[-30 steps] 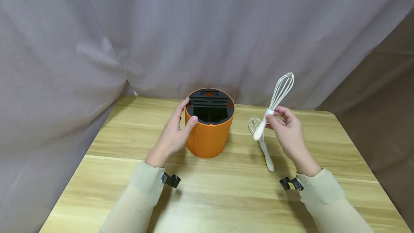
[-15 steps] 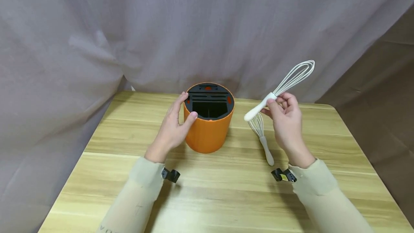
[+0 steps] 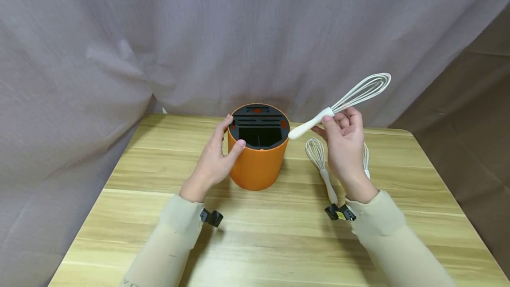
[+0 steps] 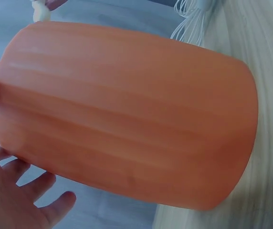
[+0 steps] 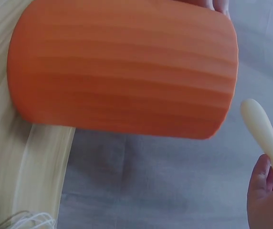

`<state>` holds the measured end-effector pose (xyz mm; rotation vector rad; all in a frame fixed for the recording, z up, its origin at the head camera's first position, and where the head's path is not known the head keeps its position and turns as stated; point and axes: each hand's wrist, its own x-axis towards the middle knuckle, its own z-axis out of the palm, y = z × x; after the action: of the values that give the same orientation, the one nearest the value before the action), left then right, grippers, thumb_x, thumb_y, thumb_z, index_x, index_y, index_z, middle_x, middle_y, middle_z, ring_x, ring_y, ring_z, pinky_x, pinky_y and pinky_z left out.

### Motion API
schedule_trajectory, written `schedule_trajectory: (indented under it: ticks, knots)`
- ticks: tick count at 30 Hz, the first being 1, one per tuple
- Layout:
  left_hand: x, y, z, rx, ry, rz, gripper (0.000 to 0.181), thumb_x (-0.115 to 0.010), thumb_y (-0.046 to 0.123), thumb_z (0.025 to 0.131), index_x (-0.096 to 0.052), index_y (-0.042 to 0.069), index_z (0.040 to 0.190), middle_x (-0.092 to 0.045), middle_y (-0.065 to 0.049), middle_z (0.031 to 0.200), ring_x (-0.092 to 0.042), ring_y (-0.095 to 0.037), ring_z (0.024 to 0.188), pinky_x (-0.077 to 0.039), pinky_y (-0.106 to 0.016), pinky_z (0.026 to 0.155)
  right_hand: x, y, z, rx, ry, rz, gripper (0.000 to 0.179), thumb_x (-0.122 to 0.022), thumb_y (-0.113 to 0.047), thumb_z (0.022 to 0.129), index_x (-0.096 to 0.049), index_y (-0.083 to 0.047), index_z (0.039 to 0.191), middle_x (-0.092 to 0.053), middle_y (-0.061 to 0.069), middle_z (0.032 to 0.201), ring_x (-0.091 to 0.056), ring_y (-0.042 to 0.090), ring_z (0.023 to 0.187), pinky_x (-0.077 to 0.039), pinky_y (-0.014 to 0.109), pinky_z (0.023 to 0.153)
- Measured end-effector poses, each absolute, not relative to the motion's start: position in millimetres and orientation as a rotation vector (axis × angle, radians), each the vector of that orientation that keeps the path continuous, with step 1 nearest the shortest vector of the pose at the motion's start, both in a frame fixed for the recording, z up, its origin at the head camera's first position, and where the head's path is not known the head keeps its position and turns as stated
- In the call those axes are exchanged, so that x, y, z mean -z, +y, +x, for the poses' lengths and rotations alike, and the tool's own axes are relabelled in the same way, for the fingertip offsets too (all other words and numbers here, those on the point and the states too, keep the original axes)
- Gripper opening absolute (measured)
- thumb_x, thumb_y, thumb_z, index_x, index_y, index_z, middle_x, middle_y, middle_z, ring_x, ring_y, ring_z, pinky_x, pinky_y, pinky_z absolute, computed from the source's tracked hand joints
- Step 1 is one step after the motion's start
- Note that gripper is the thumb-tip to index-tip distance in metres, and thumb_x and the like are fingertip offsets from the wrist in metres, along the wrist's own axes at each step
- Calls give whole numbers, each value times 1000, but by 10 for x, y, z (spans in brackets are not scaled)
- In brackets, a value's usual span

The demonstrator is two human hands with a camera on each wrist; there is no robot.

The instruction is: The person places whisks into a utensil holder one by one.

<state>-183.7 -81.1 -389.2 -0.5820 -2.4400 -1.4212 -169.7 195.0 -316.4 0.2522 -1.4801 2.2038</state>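
Observation:
An orange round utensil holder with a black slotted top stands upright on the table. My left hand holds it at the upper left, thumb at the front rim and fingers spread along the far side. Between the thumb and fingers of my right hand is a white whisk, pinched near where handle meets wires. It tilts with its wire loops up to the right. The handle end points toward the holder and overlaps its right rim in the head view.
Another whisk lies on the wooden table right of the holder. A further whisk shows partly behind my right wrist. A grey curtain hangs behind the table, a brown one at the right.
My right hand has moved left with the whisk, which has tipped from steep to flatter, its handle end now beside the holder. The left hand stays at the holder.

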Motion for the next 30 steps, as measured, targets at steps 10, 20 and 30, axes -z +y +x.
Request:
schedule_trajectory:
  ticks: [10,20,30]
  knots:
    - [3934,-844,-1869,1461,-2433,-600,66,-47,53,97,-21,33,154,-13,21,156,-28,-10,139,-36,-43,107,3211,1645,-1757,-2238,-1483,348,37,-57,8,92,-40,-5,122,-52,15,105,-58,23,95,-55,41,81]
    - [3960,-849,-1894,1485,-2388,-625,65,-50,52,96,-27,29,153,-22,6,158,-36,-16,135,-39,-45,104,3337,1430,-1812,-2196,-1659,435,39,-57,10,91,-40,-7,121,-55,19,109,-60,25,94,-56,38,78]
    - [3960,-857,-1919,1478,-2380,-618,64,-51,52,96,-29,30,151,-23,12,157,-39,-16,132,-40,-47,103,3393,1409,-1827,-1993,-1830,626,42,-59,6,91,-40,-1,127,-52,34,112,-61,26,95,-55,34,80]
